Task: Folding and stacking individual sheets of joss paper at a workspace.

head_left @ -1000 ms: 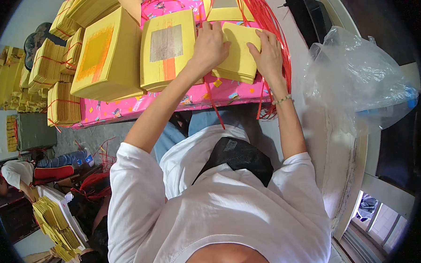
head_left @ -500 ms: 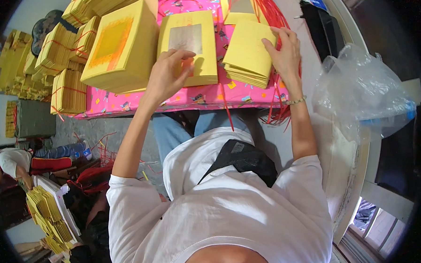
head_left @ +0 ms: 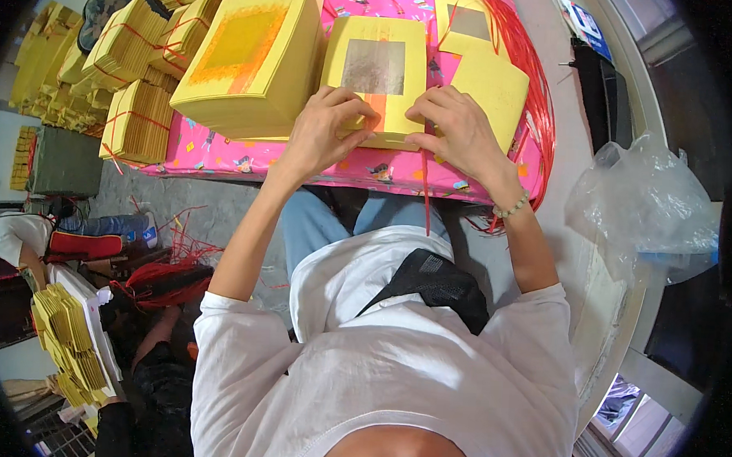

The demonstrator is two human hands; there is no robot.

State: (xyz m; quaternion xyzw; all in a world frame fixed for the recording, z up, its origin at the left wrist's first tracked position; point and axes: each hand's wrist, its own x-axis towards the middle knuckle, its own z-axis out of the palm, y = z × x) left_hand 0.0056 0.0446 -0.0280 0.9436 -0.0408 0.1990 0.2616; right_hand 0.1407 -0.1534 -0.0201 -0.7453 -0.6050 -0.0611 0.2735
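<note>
A stack of yellow paper sheets (head_left: 344,80) lies in front of me on a pink patterned cover (head_left: 246,162). Its top sheet bears a silver square (head_left: 377,66) and an orange stripe. My left hand (head_left: 329,133) has its thumb and fingers pinched at the stack's near edge, beside the stripe. At the near right corner, my right hand (head_left: 461,135) takes the edge between thumb and curled fingers. Partly behind that hand lie plain yellow sheets (head_left: 499,87). A taller yellow block (head_left: 286,94) with a gold and orange square stands to the left.
Red strings (head_left: 534,113) trail down the table's right side. Several tied yellow bundles (head_left: 138,125) stand at left. A clear plastic bag (head_left: 640,208) sits at right. Low on the left, a person (head_left: 14,238) is beside more yellow stacks (head_left: 71,330).
My right hand has moved left from the plain yellow sheets to the middle stack. My left hand has come to that stack's near edge. The whole view has shifted slightly.
</note>
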